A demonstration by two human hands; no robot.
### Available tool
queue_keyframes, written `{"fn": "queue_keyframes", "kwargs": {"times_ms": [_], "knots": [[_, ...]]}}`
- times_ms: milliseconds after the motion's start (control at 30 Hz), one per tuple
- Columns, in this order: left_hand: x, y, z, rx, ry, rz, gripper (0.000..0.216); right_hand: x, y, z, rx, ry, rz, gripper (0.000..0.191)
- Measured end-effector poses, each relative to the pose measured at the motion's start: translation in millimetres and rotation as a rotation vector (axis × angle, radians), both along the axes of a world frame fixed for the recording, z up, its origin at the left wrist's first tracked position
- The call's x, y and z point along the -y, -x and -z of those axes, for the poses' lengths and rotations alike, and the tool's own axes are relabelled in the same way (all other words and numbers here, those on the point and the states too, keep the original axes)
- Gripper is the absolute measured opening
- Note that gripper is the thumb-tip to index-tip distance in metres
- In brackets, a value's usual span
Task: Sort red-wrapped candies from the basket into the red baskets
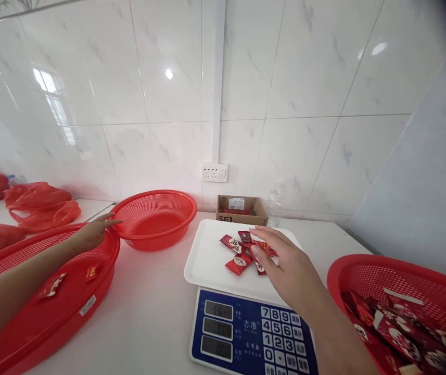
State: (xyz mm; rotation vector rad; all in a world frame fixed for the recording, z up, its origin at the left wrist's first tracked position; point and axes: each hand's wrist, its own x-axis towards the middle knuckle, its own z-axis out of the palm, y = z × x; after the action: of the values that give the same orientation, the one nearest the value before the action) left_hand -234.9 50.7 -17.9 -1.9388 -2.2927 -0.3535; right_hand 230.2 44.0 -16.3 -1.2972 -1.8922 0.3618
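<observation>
"Red packets are lying just beside and under our right hand, aren't they?"

"Yes, they are resting in a loose heap on the white pan of the scale. We are seeing the thumb and forefinger standing apart above them, gripping nothing that shows, though the palm side is hiding from us, so we cannot tell whether the skin is touching a wrapper."

"What are we finding nearer than that hand?"

"The scale's blue panel is facing us, its lower two displays showing zeros."

"And our left hand?"

"It is reaching over the far rim of the large red basket, its fingertips meeting the edge of the round red basket in our view. We cannot tell whether they are grasping that edge. Below the hand, two loose packets are lying in the large basket."

"What else are we noticing around the right hand?"

"To its right, another basket is holding many packets. Beyond its fingertips, a cardboard box and a clear bottle are standing on the bench. Well beyond the left hand, red bags are lying."
</observation>
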Motion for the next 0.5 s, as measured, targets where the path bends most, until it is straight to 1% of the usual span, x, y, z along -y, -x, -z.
{"fn": "queue_keyframes", "kwargs": {"times_ms": [100,200,233,333,433,500], "knots": [[3,-4,0.5,0.052,0.105,-0.048,0.063,0,-2,-0.7,0.002,-0.001,0.004,0.044],[12,-12,7.2,0.072,0.238,-0.050,0.087,-1,-3,-0.3,0.011,-0.009,-0.006,0.042],[14,-14,9.3,0.071,0.269,-0.051,0.092,-2,-3,0.0,0.012,-0.011,-0.010,0.042],[17,-14,11.8,0.050,0.322,-0.063,0.095,-2,-2,0.6,0.010,-0.014,-0.017,0.042],[18,-7,8.2,-0.001,0.345,-0.056,0.098,-1,-1,0.5,0.006,-0.011,-0.026,0.043],[21,0,4.3,-0.042,0.336,-0.038,0.094,0,-1,0.8,0.007,-0.011,-0.030,0.042]]}}
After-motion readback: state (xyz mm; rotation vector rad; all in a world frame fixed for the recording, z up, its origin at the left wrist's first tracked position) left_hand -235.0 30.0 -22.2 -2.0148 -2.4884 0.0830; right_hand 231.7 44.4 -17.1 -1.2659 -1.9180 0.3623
